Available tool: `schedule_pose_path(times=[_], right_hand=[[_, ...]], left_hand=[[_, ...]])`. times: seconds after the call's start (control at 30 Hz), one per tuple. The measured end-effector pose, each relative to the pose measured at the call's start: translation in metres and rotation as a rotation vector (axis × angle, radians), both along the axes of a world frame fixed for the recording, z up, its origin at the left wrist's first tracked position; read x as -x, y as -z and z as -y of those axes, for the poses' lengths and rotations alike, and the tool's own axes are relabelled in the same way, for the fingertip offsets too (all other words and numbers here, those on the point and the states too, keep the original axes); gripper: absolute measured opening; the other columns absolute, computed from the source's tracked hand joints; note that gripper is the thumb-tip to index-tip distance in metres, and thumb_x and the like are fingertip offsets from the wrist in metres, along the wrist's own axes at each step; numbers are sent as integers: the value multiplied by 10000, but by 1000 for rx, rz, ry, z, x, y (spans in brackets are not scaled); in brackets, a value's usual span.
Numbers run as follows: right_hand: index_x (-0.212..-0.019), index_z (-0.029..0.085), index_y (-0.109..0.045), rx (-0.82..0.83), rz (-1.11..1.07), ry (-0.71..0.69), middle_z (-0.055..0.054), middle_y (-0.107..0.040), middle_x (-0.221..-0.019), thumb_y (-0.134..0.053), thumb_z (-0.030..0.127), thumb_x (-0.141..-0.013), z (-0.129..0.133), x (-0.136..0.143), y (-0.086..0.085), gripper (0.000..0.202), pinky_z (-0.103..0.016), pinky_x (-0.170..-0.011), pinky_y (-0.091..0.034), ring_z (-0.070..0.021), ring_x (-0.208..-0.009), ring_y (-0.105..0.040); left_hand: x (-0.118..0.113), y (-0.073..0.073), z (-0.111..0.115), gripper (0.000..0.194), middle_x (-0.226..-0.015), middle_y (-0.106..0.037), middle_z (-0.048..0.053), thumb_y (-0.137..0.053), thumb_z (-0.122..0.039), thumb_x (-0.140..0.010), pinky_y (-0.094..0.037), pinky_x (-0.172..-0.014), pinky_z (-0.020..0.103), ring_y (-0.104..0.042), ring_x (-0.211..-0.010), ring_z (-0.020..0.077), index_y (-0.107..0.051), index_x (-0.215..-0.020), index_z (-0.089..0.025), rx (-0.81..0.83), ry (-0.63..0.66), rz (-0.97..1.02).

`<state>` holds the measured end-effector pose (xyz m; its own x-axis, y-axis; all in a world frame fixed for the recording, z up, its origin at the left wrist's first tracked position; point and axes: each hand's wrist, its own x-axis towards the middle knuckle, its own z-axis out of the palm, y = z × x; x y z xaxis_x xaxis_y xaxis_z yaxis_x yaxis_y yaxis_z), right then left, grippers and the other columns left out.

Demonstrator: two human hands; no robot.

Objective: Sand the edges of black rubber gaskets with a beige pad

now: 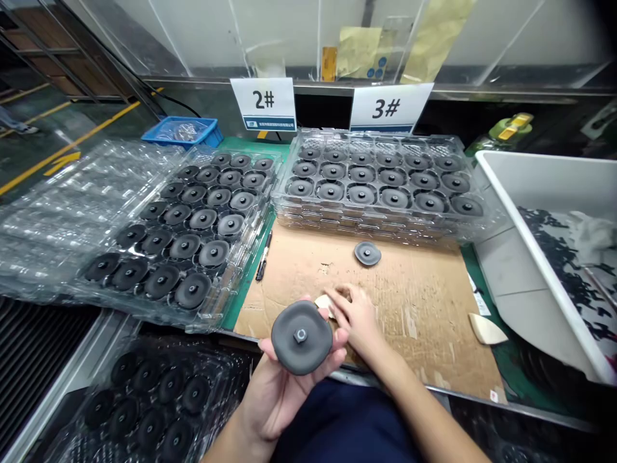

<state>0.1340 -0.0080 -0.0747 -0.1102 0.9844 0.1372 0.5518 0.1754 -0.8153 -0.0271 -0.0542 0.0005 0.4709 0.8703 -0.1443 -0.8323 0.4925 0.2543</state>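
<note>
My left hand (pixel 284 386) is closed around the rim of a dark grey rounded disc (pixel 302 337). The disc has a small raised hub at its centre, which faces me. Just behind it, my right hand (pixel 354 315) rests low over the cardboard, its fingers curled onto a small cream-coloured wedge (pixel 324 305). Part of that wedge is hidden by the fingers and the held disc. Another grey disc (pixel 367 253) lies alone on the cardboard sheet (pixel 414 283), beyond my right hand.
Clear plastic trays of discs stand at left (pixel 212 222) and, stacked, at the back (pixel 376 215). A white bin (pixel 520 257) with black scraps is on the right, near a second cream wedge (pixel 486 329). A black pen (pixel 263 256) lies by the left tray.
</note>
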Motion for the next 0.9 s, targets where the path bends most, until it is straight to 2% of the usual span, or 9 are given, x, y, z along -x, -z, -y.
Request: schedule_pose_path(times=[0.07, 0.13, 0.23, 0.3, 0.43, 0.53, 0.7, 0.8, 0.9], right_hand=[[-1070, 298, -641, -3, 16, 33, -84, -528, -1180, -515, 223, -824, 3, 2, 8, 286, -529, -919, -344, -293, -1075, -440], [-1106, 284, -618, 8, 2, 48, -95, -512, -1188, -478, 211, -841, 10, 0, 4, 309, -526, -932, -339, -283, -1089, -427], [-1134, 252, -582, 50, -52, 38, -82, -579, -1057, -453, 203, -861, 25, -8, -14, 306, -439, -881, -425, -226, -994, -509], [-1123, 235, -573, 81, -92, 45, -62, -607, -978, -456, 197, -867, 35, -14, -26, 285, -382, -833, -468, -193, -925, -552], [-1084, 215, -575, 105, -153, 120, -44, -612, -890, -496, 209, -860, 48, -23, -48, 238, -326, -772, -497, -164, -835, -583], [-1064, 239, -583, 136, -289, 121, -24, -605, -859, -551, 227, -837, 49, -23, -66, 229, -286, -750, -492, -146, -814, -573], [-964, 231, -654, 459, -592, -147, -18, -627, -820, -706, 268, -718, 37, -8, -78, 254, -297, -771, -445, -144, -793, -556], [-869, 200, -641, 567, -711, -135, 20, -567, -678, -743, 408, -644, 32, -2, -66, 322, -244, -635, -445, -99, -628, -522], [-900, 197, -605, 553, -691, -103, 51, -489, -603, -628, 546, -709, 32, -5, -60, 398, -194, -486, -402, -56, -476, -412]], left_hand=[[1, 1, 1, 468, -1213, -602, -15, -421, -530, -783, -479, -897, 360, -588, -1056, 270, -486, -1224, -386, -68, -21, -93], [2, 3, 1, 505, -1213, -583, -19, -471, -507, -780, -485, -867, 356, -613, -1009, 246, -387, -1273, -441, -216, -100, -326], [3, 7, -3, 820, -1215, -552, -13, -665, -245, -720, -370, -984, 368, -536, -1103, 214, -178, -1333, -490, -563, -213, -902], [4, 9, -7, 1021, -1225, -540, 0, -685, -68, -672, -297, -1029, 398, -478, -1168, 213, -48, -1339, -507, -755, -199, -1197], [8, 8, -12, 1082, -1244, -537, 34, -672, -23, -662, -319, -1008, 412, -486, -1166, 215, 36, -1342, -477, -898, -150, -1330], [11, 9, -12, 1065, -1230, -562, 47, -687, -9, -636, -316, -1009, 389, -503, -1154, 214, -25, -1359, -426, -862, -174, -1300], [16, 14, -12, 1010, -1213, -575, 49, -732, -81, -610, -322, -998, 339, -514, -1128, 221, -143, -1377, -371, -735, -104, -1283], [22, 14, -15, 680, -1127, -619, 61, -723, -185, -641, -389, -908, 307, -548, -1043, 241, -465, -1257, -311, -654, 55, -1309], [29, 12, -18, 179, -854, -693, 73, -617, -282, -745, -439, -707, 288, -601, -780, 222, -711, -892, -243, -616, 224, -1213]])
